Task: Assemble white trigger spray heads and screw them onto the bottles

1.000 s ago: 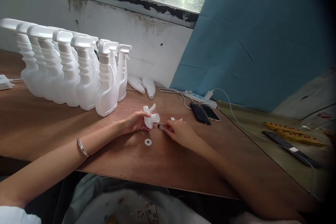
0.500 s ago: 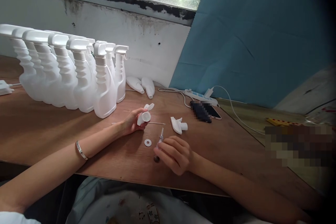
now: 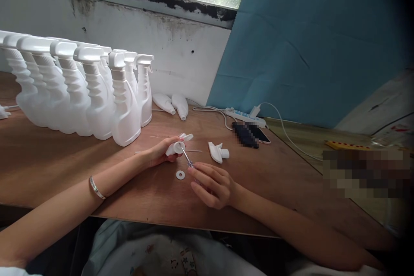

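Over the middle of the wooden table (image 3: 155,196), gripping a white spray head (image 3: 172,150) in the left hand (image 3: 161,151), with thumb and fingers closed around the body. Turned with the round open collar facing toward the right hand (image 3: 215,186), and with a curved trigger (image 3: 188,137) jutting out beyond the fingers. Looks like thin moulded plastic: probably very light, stiff, and smooth enough to twist under dry fingertips. Best held by the solid body, as here, leaving the collar uncovered and the trigger free of pressure.

In the right hand, pinching a slim stem (image 3: 186,155) in the fingertips, aimed up and leftward at the collar. Reaches the mouth or very nearly; impossible to tell how far inside. Seems light too, but slender and perhaps brittle, so better held at the thicker end and kept straight than bent sideways.

Just below, lying flat, a white ring (image 3: 180,175), likely easiest to lift by the rim. Behind the hands, a thin straw (image 3: 194,151), probably bendy. To the right, resting apart on the wood, a second spray head (image 3: 216,153), best picked up by the body. Farther off, beyond the left arm, a crowd of upright spray bottles (image 3: 125,114).
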Available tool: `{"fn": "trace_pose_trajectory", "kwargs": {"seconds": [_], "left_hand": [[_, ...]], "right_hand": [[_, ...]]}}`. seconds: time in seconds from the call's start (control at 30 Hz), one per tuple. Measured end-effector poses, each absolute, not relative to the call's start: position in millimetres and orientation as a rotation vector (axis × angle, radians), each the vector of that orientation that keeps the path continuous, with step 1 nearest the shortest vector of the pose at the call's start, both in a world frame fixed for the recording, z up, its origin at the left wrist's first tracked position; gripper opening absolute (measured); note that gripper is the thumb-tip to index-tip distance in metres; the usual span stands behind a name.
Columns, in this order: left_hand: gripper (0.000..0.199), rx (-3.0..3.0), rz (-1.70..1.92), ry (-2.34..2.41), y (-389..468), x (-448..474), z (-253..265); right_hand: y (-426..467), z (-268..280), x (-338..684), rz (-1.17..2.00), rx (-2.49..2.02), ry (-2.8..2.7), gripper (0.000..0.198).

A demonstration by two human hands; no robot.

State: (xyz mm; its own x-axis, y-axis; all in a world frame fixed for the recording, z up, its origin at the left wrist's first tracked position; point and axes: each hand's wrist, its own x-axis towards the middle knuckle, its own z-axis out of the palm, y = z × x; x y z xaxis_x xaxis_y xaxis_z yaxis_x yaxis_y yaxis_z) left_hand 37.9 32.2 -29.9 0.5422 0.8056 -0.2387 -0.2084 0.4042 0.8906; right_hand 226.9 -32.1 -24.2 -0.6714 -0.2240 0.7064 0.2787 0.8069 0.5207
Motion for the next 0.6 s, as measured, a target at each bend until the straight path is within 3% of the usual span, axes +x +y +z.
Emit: {"fn": "trace_pose_trajectory", "kwargs": {"seconds": [0.27, 0.6], "left_hand": [[0.031, 0.991, 0.715, 0.816, 29.4, 36.5, -25.9], [0.035, 1.159, 0.677, 0.857, 27.6, 39.5, -24.1]], "right_hand": [[-30.2, -33.3, 228.7, -0.691, -0.265, -2.226, 0.009], [-27.4, -33.8, 229.2, -0.625, -0.216, -2.121, 0.022]]}}
